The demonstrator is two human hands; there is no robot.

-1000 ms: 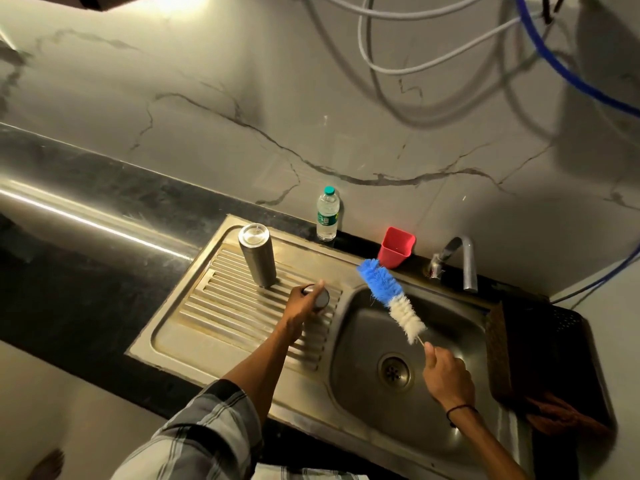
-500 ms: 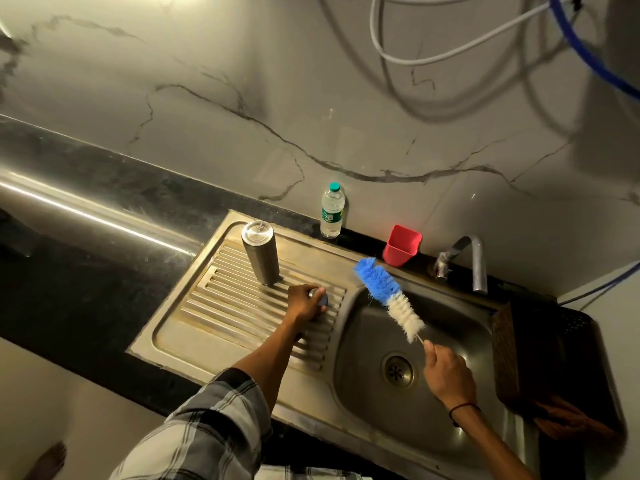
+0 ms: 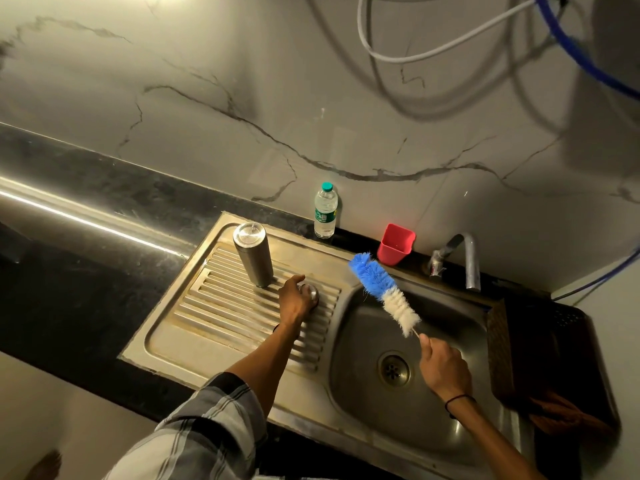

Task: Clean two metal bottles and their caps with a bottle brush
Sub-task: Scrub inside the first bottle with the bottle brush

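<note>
Head view: one wide look down at a steel sink (image 3: pixel 363 424) with a ribbed draining board (image 3: pixel 221 306) on its left side.
Left hand: the left hand (image 3: pixel 295 299) is curled over a small round metal thing (image 3: pixel 310 292) on the ribs, fingers wrapped round it; it looks like a second bottle's top or a cap, but the hand covers too much to tell which.
Right hand: the right hand (image 3: pixel 445 367) is clenched round the thin handle of the bottle brush (image 3: pixel 384 292), held above the basin.
Bottle: a metal bottle (image 3: pixel 252 258) stands just beyond the left hand, nearly touching the thumb side, well apart from the right hand.
Bottle axis: upright, long axis vertical, flat shiny end facing up; I cannot tell whether that end is a cap or the base.
Brush axis: slanted, bristle end up and away from the right hand towards the left hand's side, blue tip farthest, white bristles nearest the fingers.
Beyond the hands: a plastic water bottle (image 3: pixel 325 211), a red cup (image 3: pixel 396 244) and a tap (image 3: pixel 464 258) along the wall.
Step in hand: probably lifting the gripped piece to bring it to the brush.
Doing it well: grip firmly, since wet steel slips; carry it over the basin and clear of the standing bottle so nothing tips; line the brush up with the opening before pushing in.
</note>
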